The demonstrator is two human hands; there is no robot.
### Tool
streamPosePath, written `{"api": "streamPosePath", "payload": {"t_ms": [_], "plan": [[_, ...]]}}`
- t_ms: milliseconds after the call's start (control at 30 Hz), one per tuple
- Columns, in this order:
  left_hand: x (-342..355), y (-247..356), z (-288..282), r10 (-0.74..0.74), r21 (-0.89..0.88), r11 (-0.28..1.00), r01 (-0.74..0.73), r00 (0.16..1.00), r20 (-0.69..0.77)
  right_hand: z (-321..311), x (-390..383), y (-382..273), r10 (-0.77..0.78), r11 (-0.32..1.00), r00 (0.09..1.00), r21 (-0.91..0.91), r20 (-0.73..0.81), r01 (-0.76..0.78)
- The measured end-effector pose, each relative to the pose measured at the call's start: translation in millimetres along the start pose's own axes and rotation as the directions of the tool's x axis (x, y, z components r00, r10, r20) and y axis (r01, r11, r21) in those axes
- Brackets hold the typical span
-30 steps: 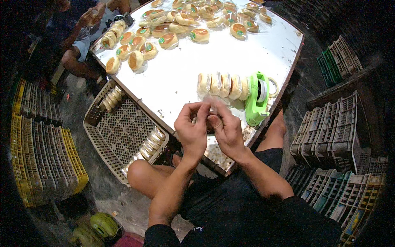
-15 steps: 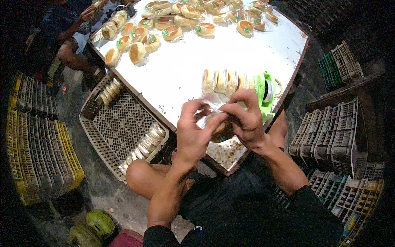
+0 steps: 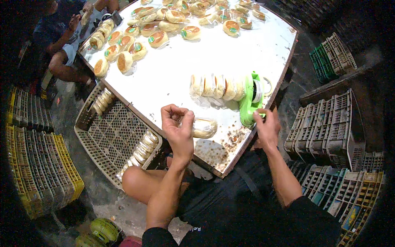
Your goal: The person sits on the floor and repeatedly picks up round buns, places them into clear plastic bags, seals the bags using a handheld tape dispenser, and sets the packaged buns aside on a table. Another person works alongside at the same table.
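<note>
A bun in a clear plastic bag (image 3: 205, 128) hangs over the table's near corner. My left hand (image 3: 179, 129) pinches the gathered mouth of that bag between thumb and fingers. At the near end of a lime-green tape dispenser (image 3: 248, 102), my right hand (image 3: 267, 126) has its fingers closed on the dispenser's edge; whether a strip of tape is between them is too small to see. Beside the dispenser, on its left, stands a row of bagged buns (image 3: 217, 86) on edge.
Many bagged buns (image 3: 158, 39) with green labels lie across the far part of the white table (image 3: 173, 74). A plastic crate (image 3: 116, 125) at the left holds two rows of wrapped buns. Crate stacks (image 3: 320, 123) flank both sides. Another person's hand (image 3: 75, 22) shows far left.
My hands have parted. The right one went from the bag to the tape dispenser, while the left kept the bagged bun and moved slightly left. The whole view shifted a little.
</note>
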State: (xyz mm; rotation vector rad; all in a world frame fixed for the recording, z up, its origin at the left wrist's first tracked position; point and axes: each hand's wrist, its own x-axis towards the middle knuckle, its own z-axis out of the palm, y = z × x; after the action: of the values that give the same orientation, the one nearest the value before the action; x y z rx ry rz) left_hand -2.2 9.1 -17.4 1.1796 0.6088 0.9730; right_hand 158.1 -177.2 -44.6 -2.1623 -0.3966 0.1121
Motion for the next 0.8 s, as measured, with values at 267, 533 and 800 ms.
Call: {"api": "streamPosePath", "payload": {"t_ms": [267,533,800], "plan": [[-0.2,-10.1,15.4,-0.035,0.015,0.999,0.036,0.999,-0.023,-7.2,10.6,22.0,-0.171,0.982,0.977,-0.098,-0.124,0.160],[1.0,-40.7,12.2,-0.105,0.047,0.993,0.113,0.983,-0.149,42.5,-59.2,-51.4,-0.139,0.868,0.964,0.496,0.229,0.008],[-6.4,4.0,16.0,0.113,0.406,0.905,-0.128,0.992,0.062,76.0,-54.8,-91.0,0.007,0.722,0.931,0.643,0.364,-0.257]]}}
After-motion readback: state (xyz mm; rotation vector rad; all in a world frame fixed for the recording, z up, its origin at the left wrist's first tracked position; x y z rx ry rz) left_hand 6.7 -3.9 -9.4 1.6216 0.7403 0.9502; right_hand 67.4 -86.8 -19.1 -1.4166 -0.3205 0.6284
